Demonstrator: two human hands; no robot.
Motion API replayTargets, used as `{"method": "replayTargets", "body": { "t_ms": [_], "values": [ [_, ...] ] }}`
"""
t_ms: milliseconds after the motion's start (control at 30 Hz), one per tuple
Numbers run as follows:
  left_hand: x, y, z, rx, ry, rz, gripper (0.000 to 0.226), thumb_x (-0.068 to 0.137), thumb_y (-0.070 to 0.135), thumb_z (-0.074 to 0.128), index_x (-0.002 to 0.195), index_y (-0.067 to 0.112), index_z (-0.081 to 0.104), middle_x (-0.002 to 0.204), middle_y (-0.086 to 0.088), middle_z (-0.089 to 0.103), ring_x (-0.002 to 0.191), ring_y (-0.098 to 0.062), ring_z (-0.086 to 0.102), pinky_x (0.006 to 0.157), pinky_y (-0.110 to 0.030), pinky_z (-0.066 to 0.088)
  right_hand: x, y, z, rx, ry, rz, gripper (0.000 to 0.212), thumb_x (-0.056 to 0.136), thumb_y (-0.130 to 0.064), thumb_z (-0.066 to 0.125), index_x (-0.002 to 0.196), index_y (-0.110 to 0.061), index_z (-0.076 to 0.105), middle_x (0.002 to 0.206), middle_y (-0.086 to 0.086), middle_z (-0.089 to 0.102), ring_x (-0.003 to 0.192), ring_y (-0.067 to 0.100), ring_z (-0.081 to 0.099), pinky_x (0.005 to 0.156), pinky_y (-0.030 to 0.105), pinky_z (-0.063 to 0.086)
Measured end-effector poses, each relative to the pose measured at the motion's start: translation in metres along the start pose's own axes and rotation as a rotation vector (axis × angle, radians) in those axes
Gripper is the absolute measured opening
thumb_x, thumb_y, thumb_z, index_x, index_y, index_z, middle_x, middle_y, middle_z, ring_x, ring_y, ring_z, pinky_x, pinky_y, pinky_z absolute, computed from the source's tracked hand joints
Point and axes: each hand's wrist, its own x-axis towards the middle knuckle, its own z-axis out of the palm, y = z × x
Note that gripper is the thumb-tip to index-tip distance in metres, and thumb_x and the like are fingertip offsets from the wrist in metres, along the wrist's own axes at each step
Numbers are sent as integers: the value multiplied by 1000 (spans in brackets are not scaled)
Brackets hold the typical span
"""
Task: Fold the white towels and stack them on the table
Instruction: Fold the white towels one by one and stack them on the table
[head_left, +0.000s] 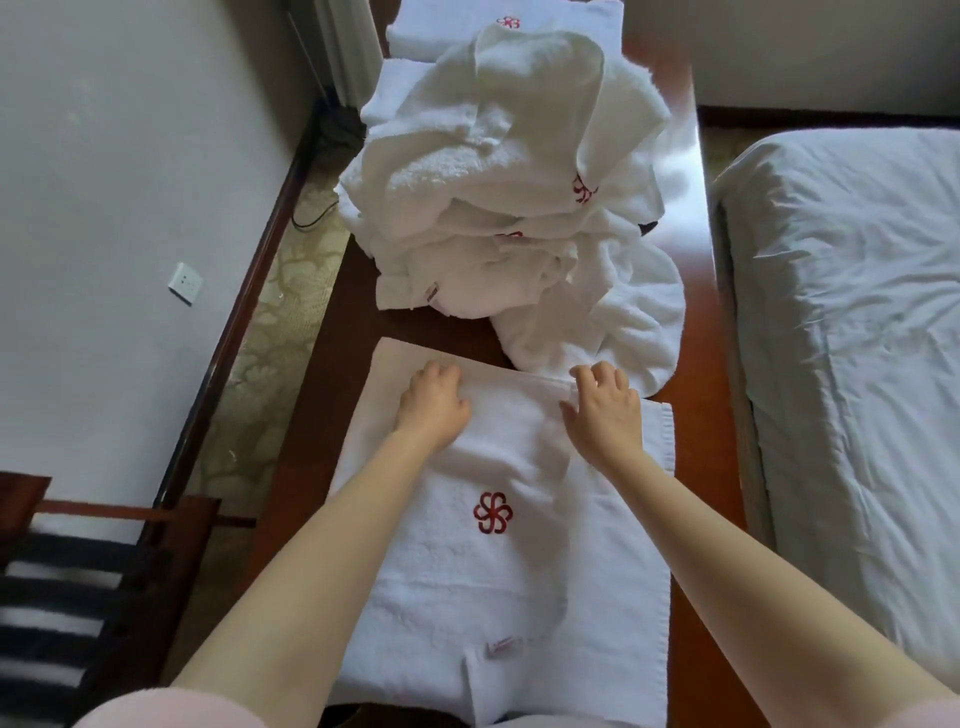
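Folding at the near end of the bench (698, 332), head view. A flat towel (493, 582) with a red flower emblem (492, 513) lay spread lengthwise, its near end hanging over the bench's near edge. The left hand (434, 402) and right hand (605, 408) lay knuckles-up on its far edge, well apart, fingers curled down and seemingly pinching the cloth. The thumbs could not be seen clearly.

Beyond the hands stood a tall heap of unfolded towels (498, 171), loose and bulging to both sides. One trailing towel (618, 322) spilled from the heap's base and lay against the flat towel's far edge, just beside the right hand. Folded towels (467, 31) sat at the far end of the bench, behind the heap. A bed (857, 312) ran along the right, and carpeted floor (270, 332) lay along the left.

Probable hazards:
- If the far edge were drawn toward the person, the trailing towel could be caught and dragged with it. That would disturb the heap, which looked unsteady enough to slump off the left side onto the floor.
- An uneven pull between the two hands would likely skew the fold, so that the edges failed to meet.
- The overhanging near end could slide the whole towel off the bench once the hands lifted their weight.
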Motion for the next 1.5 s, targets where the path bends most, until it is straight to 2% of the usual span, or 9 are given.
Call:
{"method": "replayTargets", "body": {
  "t_ms": [200, 400, 567, 733, 867, 967, 1200, 1367, 1500],
  "values": [
    [-61, 35, 27, -190, 92, -217, 16, 92, 22, 51, 100, 10, 57, 103, -7, 56, 89, -25, 54, 77, -35, 48, -16, 42, -12, 200, -142, -250, 29, 94, -22, 53, 122, -13, 51, 116, 7, 52, 93, 29, 57, 65, 34, 41],
    [-151, 52, 64, -299, 72, -470, 17, 93, 27, 54, 84, 12, 56, 91, -4, 56, 81, -21, 52, 67, -27, 37, -18, 70, -24, 104, -307, -476, 25, 93, -20, 53, 117, -16, 58, 114, 3, 59, 98, 25, 59, 67, 29, 40],
    [-214, 58, 96, -438, -23, -607, 25, 87, 37, 62, 94, 14, 57, 96, 0, 54, 90, -19, 55, 80, -28, 46, -22, 59, -23, -38, -364, -650, 40, 92, -23, 59, 130, -17, 50, 135, 5, 47, 95, 27, 60, 66, 33, 46],
    [-238, 73, 106, -317, -185, -603, 56, 75, 57, 66, 113, 19, 49, 108, 3, 51, 102, -19, 51, 84, -31, 43, -22, 43, -7, -149, -356, -758, 47, 90, -19, 59, 135, -19, 45, 129, 6, 42, 91, 29, 59, 58, 32, 43],
    [-245, 90, 115, 100, -250, -499, 27, 85, 41, 53, 100, 19, 54, 111, -4, 46, 109, -26, 42, 87, -38, 38, -14, 34, 0, -181, -316, -828, 31, 93, -14, 53, 124, -16, 56, 116, 6, 46, 84, 32, 59, 58, 33, 43],
    [-249, 95, 122, 207, -216, -465, 26, 94, 31, 44, 108, 14, 58, 118, -6, 43, 116, -27, 37, 94, -39, 35, -9, 32, 0, -170, -262, -879, 17, 96, -13, 49, 107, -10, 62, 110, 9, 52, 78, 35, 59, 60, 37, 50],
    [-262, 104, 90, -217, 5, -433, 7, 82, 14, 52, 78, 12, 47, 88, 3, 42, 70, -15, 40, 58, -24, 30, -6, 22, -32, 361, -137, -723, 14, 94, -5, 45, 101, -5, 57, 89, 13, 65, 77, 35, 57, 63, 38, 44],
    [-281, 116, 65, -391, 154, -434, 25, 77, 9, 57, 64, 13, 36, 72, 5, 36, 62, -15, 34, 58, -27, 29, -11, 20, -75, 481, 26, -807, 14, 94, -3, 48, 100, -1, 61, 93, 14, 67, 78, 33, 59, 65, 38, 45],
    [-291, 135, 61, -490, 84, -379, 26, 75, 9, 59, 61, 17, 39, 68, 4, 40, 61, -14, 38, 59, -27, 32, -19, 44, -94, 542, 170, -813, 11, 92, -1, 50, 95, -1, 60, 92, 13, 66, 77, 29, 60, 65, 38, 48]
  ]
}}
